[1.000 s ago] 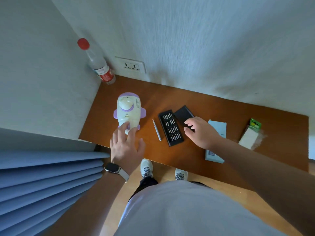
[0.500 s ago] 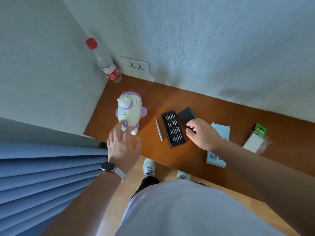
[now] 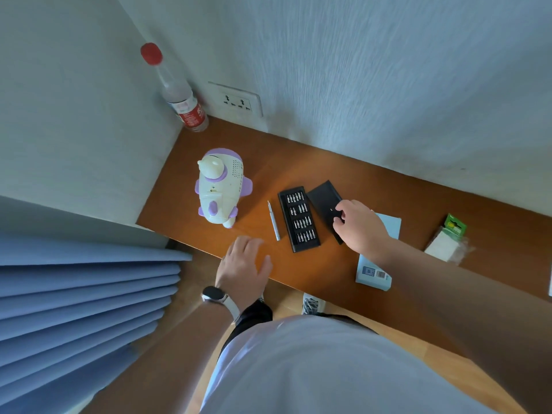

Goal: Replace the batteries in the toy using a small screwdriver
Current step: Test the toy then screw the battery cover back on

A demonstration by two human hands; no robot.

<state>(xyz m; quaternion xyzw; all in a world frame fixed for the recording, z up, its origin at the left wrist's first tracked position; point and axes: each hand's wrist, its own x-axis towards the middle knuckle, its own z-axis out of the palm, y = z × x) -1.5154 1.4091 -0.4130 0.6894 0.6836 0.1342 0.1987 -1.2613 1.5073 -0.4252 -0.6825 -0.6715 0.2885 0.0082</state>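
Observation:
A white and purple toy (image 3: 219, 189) stands upright at the left end of the brown desk (image 3: 388, 201). A slim silver screwdriver (image 3: 274, 221) lies to its right, beside an open black bit case (image 3: 299, 219). The case's black lid (image 3: 324, 201) lies next to it. My right hand (image 3: 357, 227) rests on the lid with thumb and fingers curled at its edge. My left hand (image 3: 245, 265) hovers at the desk's front edge, fingers relaxed, holding nothing, below the toy. A green battery pack (image 3: 455, 225) lies far right.
A clear bottle with a red cap (image 3: 179, 94) stands in the back left corner by a wall socket (image 3: 237, 101). A pale blue box (image 3: 379, 264) lies under my right forearm. A white packet (image 3: 443, 245) sits by the batteries. Blue curtain folds (image 3: 74, 309) hang at left.
My left hand let go of the toy and drew back to the desk's front edge. The toy now stands free. My right hand stays on the black lid.

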